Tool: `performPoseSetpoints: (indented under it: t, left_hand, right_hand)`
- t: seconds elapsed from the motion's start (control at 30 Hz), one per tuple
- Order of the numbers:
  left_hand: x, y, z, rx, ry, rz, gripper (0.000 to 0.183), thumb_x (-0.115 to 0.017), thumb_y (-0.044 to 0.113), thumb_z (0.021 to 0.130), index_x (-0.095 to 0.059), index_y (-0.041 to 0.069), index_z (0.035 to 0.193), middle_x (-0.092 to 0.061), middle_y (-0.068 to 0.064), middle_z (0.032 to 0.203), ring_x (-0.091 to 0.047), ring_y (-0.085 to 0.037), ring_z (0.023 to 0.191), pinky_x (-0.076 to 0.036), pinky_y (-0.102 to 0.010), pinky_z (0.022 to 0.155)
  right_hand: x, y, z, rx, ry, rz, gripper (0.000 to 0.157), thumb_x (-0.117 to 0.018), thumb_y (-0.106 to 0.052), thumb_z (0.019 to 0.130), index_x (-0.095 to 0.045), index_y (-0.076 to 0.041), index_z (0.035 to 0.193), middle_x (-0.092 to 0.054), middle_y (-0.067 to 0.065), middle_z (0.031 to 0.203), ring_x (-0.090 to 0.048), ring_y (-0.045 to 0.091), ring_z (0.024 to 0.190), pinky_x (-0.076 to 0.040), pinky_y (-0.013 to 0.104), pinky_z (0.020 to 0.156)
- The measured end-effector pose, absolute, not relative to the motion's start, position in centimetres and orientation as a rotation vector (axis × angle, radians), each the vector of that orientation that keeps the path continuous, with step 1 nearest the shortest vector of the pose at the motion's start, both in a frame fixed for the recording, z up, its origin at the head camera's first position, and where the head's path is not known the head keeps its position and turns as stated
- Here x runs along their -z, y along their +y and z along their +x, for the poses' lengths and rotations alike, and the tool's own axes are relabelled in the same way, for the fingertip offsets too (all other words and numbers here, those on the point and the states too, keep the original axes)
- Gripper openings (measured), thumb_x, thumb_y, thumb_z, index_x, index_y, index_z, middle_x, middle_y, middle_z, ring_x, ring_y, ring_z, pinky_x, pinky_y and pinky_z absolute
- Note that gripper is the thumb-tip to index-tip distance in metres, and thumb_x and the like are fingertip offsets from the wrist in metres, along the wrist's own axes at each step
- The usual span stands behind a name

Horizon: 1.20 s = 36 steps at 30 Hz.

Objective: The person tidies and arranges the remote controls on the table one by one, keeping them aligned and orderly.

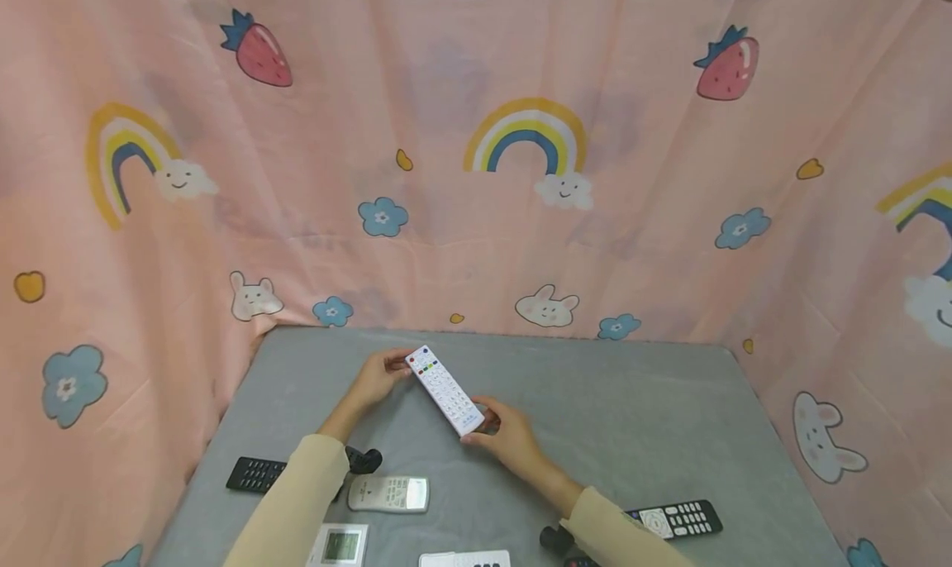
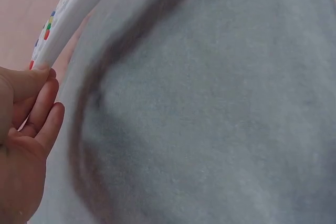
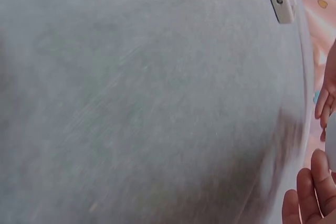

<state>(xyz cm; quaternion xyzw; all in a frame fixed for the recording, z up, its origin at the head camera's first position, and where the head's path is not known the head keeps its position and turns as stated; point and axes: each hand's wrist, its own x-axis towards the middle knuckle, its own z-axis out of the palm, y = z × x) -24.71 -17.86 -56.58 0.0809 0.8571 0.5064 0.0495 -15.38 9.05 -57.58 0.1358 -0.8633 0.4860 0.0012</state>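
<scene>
A white remote control (image 1: pixel 446 391) with small colored buttons near its upper end is held slanted above the grey table, button side up. My left hand (image 1: pixel 378 377) pinches its upper left end; in the left wrist view the thumb of that hand (image 2: pixel 26 114) presses the remote's edge (image 2: pixel 71 22) close to a red button. At the lower right end, my right hand (image 1: pixel 513 439) grips the remote between thumb and fingers. Only fingers of the right hand (image 3: pixel 312 195) and a sliver of the white remote (image 3: pixel 331 142) show at the right wrist view's edge.
On the grey table (image 1: pixel 632 418) lie a black remote (image 1: pixel 253 474), a cream remote (image 1: pixel 388 494), a white device with a screen (image 1: pixel 342 544), another white remote (image 1: pixel 464 559) and a black-and-white remote (image 1: pixel 680 519). A pink patterned curtain (image 1: pixel 476 253) hangs behind the table.
</scene>
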Motion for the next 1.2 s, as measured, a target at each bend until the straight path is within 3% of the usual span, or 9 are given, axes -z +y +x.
performPoseSetpoints:
  t: [0.27,0.53,1.2]
  left_hand:
    - [57.2,-17.5,-26.2,-1.621,2.526,0.238,0.04,-0.06,-0.006,0.093,-0.058,-0.005,0.133,-0.062,-0.028,0.13,-0.064,-0.04,0.117,-0.054,-0.045,0.098]
    - [58.1,-16.9,-27.3,-1.679,2.488,0.146,0.041,-0.057,-0.003,0.095,-0.054,-0.006,0.136,-0.059,-0.028,0.134,-0.061,-0.04,0.122,-0.052,-0.044,0.102]
    - [58.0,-16.4,-29.2,-1.58,2.657,0.021,0.036,-0.053,-0.003,0.095,-0.061,-0.002,0.13,-0.066,-0.026,0.125,-0.063,-0.039,0.116,-0.054,-0.047,0.095]
  right_hand:
    - [57.7,7.7,-16.0,-1.473,-2.767,0.503,0.071,-0.089,-0.027,0.069,-0.061,-0.005,0.131,-0.061,0.001,0.075,-0.047,0.0,0.064,-0.042,0.016,0.059]
    - [58.2,6.2,-16.4,-1.433,-2.79,0.585,0.07,-0.087,-0.024,0.074,-0.058,0.001,0.132,-0.064,0.0,0.073,-0.049,-0.002,0.061,-0.044,0.016,0.057]
    - [58.5,1.9,-16.8,-1.289,-2.868,0.383,0.07,-0.086,-0.029,0.074,-0.058,0.0,0.131,-0.062,-0.006,0.067,-0.045,-0.003,0.056,-0.041,0.016,0.058]
